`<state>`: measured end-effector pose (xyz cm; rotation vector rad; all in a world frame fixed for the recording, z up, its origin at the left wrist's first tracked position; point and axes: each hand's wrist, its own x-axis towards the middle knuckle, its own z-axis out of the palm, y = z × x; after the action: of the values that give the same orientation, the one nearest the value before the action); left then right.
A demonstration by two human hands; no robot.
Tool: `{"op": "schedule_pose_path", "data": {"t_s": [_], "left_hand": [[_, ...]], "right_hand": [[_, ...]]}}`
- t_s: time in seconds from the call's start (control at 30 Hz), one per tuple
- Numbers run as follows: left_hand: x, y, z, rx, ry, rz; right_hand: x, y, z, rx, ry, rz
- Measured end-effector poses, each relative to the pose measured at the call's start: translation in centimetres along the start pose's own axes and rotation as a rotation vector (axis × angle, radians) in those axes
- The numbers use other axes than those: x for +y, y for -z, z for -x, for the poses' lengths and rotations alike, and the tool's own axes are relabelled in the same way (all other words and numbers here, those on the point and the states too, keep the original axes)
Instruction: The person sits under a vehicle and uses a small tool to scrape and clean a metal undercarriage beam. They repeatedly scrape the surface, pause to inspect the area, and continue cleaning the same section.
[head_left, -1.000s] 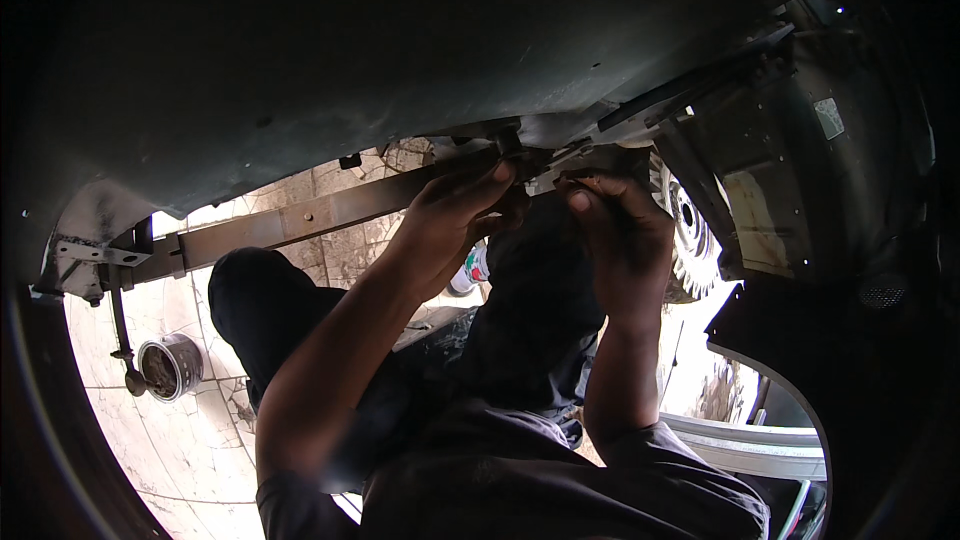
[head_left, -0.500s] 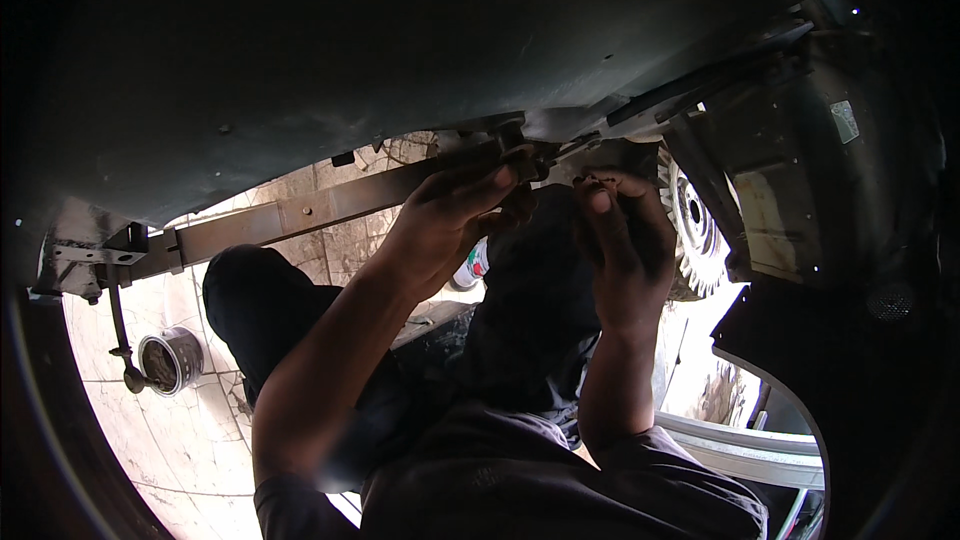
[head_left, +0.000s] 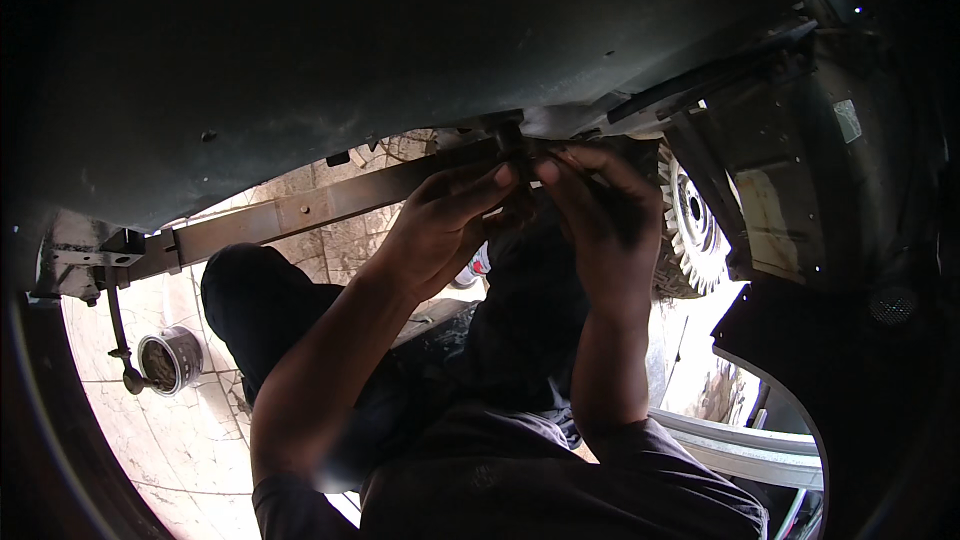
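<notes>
Under the dark vehicle body, my left hand (head_left: 440, 215) has its thumb and fingers closed round a dark metal fitting (head_left: 512, 143) near the right end of a long rusty metal bar (head_left: 300, 213). My right hand (head_left: 605, 200) is bent in from the right, its thumb and fingers pinched at the right side of the same fitting. The thumb tips are close together there. Shadow hides whatever small thing the right fingers may hold. The fitting's lower part is hidden behind the left fingers.
A smooth dark panel (head_left: 300, 70) spans overhead. At the left, a rod (head_left: 117, 315) hangs from a bracket above an open can (head_left: 172, 360) on the tiled floor (head_left: 200, 455). A knobbly-tyred wheel (head_left: 693, 215) stands to the right, and a curved dark panel edge (head_left: 790, 385) lies nearer.
My right hand has moved left and slightly up, bringing its pinched fingers from apart to the fitting beside my left thumb. My left hand has stayed nearly still.
</notes>
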<state>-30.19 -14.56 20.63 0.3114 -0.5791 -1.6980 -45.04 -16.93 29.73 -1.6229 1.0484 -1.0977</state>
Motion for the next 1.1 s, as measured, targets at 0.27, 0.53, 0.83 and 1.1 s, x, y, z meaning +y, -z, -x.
{"op": "schedule_pose_path", "data": {"t_s": [0.27, 0.53, 0.83, 1.1], "left_hand": [[-0.1, 0.3, 0.0, 0.012, -0.056, -0.108], [0.3, 0.0, 0.0, 0.102, -0.09, -0.258], [1.0, -0.6, 0.3, 0.134, -0.106, -0.216], [0.9, -0.7, 0.4, 0.149, -0.073, -0.248]], "right_hand": [[-0.3, 0.3, -0.5, -0.056, -0.063, 0.104], [-1.3, 0.0, -0.8, -0.069, 0.023, 0.21], [-1.4, 0.4, -1.1, -0.06, -0.072, 0.183], [-0.4, 0.9, 0.0, -0.111, -0.09, 0.141]]}}
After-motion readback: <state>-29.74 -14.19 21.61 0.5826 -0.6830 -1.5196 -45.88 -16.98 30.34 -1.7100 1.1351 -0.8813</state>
